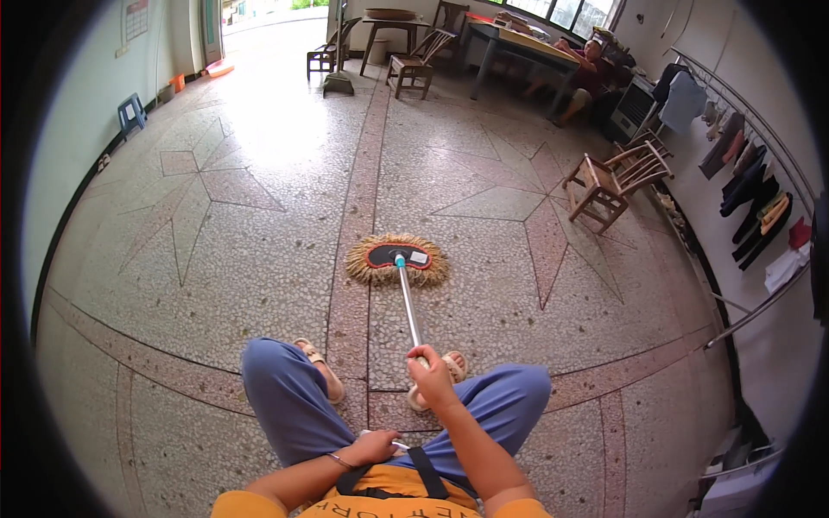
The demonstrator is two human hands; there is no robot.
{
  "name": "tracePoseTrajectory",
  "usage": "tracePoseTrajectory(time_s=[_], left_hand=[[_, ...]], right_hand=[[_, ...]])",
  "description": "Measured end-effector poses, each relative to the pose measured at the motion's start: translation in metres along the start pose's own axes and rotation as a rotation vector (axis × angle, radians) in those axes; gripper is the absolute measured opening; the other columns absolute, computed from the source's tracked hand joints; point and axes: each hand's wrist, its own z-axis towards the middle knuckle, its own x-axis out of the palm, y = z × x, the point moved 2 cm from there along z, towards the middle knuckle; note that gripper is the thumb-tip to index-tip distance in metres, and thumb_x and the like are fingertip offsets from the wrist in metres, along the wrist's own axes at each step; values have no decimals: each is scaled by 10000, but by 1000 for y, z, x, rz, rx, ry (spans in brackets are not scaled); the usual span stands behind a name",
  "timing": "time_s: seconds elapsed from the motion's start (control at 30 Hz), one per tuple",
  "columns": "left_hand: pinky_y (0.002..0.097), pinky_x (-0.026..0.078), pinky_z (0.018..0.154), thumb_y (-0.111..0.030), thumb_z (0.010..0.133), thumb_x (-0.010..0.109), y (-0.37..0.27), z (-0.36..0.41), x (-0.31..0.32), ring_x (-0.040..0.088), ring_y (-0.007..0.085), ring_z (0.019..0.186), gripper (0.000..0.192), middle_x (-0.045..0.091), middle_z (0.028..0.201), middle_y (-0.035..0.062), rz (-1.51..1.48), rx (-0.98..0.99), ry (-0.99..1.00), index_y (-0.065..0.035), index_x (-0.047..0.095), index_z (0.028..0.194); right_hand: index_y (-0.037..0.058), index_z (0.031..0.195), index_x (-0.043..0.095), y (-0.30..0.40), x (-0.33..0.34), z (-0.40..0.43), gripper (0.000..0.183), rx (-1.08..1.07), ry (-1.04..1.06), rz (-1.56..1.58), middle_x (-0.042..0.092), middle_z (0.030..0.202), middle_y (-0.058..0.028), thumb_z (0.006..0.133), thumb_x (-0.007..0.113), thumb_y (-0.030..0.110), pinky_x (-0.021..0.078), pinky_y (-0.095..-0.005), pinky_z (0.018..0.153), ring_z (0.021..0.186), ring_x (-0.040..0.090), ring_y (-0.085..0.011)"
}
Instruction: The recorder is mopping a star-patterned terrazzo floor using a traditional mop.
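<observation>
A dust mop with a tan fringed head lies flat on the terrazzo floor in front of my feet. Its silver metal handle runs from a teal joint back towards me. My right hand is closed around the handle's near end, above my right foot in a light sandal. Low in my lap rests my left hand, by a white object that I cannot make out; whether the fingers grip it is unclear. Both knees, in blue trousers, are bent and spread.
A wooden chair stands on the right, near a rack of hanging clothes. Further off are another chair, a long-handled dustpan and a table with a seated person. A blue stool leans by the left wall.
</observation>
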Motion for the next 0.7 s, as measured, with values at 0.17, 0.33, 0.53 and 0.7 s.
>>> tracePoseTrajectory(time_s=[0.17, 0.33, 0.53, 0.7], left_hand=[[410, 459, 747, -227, 793, 515, -9, -3, -5, 570, 341, 876, 326, 604, 932, 177, 40, -79, 46, -90, 547, 1087], [404, 453, 763, -239, 786, 521, -7, 5, 3, 572, 335, 891, 346, 599, 943, 196, 27, -51, 52, -93, 544, 1099], [415, 452, 756, -202, 775, 508, -18, -1, -17, 568, 349, 892, 336, 594, 942, 209, -1, -88, 15, -46, 539, 1071], [435, 461, 738, -255, 794, 500, -3, 17, 7, 572, 340, 879, 334, 590, 926, 186, 121, -74, 155, -75, 536, 1073]], right_hand=[[100, 871, 584, -15, -9, 45, 143, -81, -176, -490, 599, 738, -98, 782, 520, 191, 445, -320, 627, 661, 573, -213], [127, 847, 500, -26, -28, 51, 71, 75, -114, -27, 426, 556, 20, 793, 545, 127, 279, -227, 344, 415, 360, -62], [123, 877, 459, 56, -46, -62, 226, 311, 92, 171, 404, 575, 55, 753, 647, 109, 256, -176, 364, 426, 343, -18], [58, 826, 443, 69, -114, -120, 191, 347, -73, 417, 385, 570, 7, 727, 537, -75, 247, -179, 347, 414, 347, -45]])
